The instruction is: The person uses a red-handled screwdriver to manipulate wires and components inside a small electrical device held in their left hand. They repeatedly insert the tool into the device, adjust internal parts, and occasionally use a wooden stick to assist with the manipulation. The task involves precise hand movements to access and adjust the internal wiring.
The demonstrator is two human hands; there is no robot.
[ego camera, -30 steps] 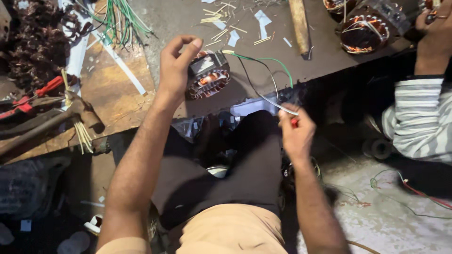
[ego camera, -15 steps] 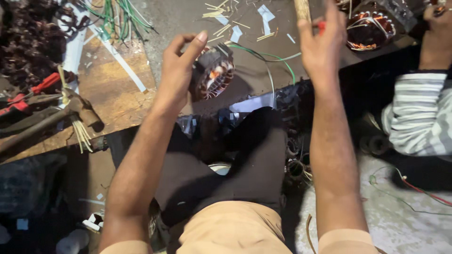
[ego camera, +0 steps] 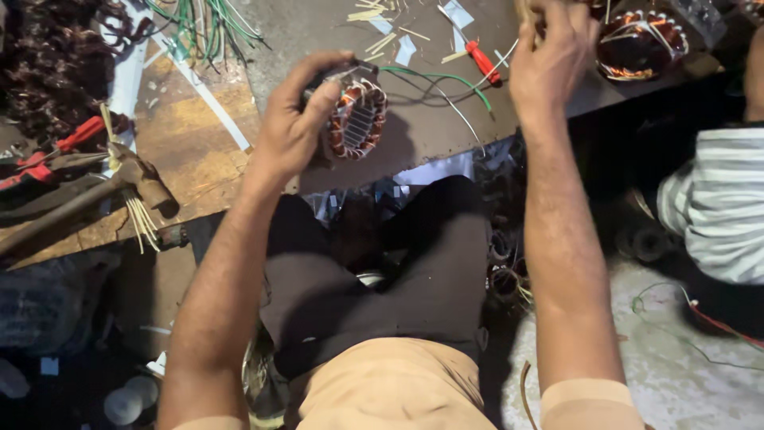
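Observation:
My left hand (ego camera: 296,131) grips a small motor stator (ego camera: 360,119) with copper windings and holds it tilted just above the dark bench top (ego camera: 430,135). A green wire (ego camera: 446,80) and a white one trail from the stator across the bench. My right hand (ego camera: 553,60) is stretched to the far edge of the bench, fingers curled over a wooden handle (ego camera: 524,9) that is mostly hidden under it. A red-handled screwdriver (ego camera: 483,62) lies on the bench just left of that hand.
A second, larger stator (ego camera: 641,44) sits at the top right. Another person's striped sleeve (ego camera: 720,199) is at the right edge. On the left lie a hammer (ego camera: 119,179), red pliers (ego camera: 68,139), loose green wires (ego camera: 199,24) and a pile of dark old winding wire (ego camera: 56,64).
My right hand rose from my lap to the far bench edge, and the red screwdriver it carried now lies on the bench. My left hand has tilted the stator.

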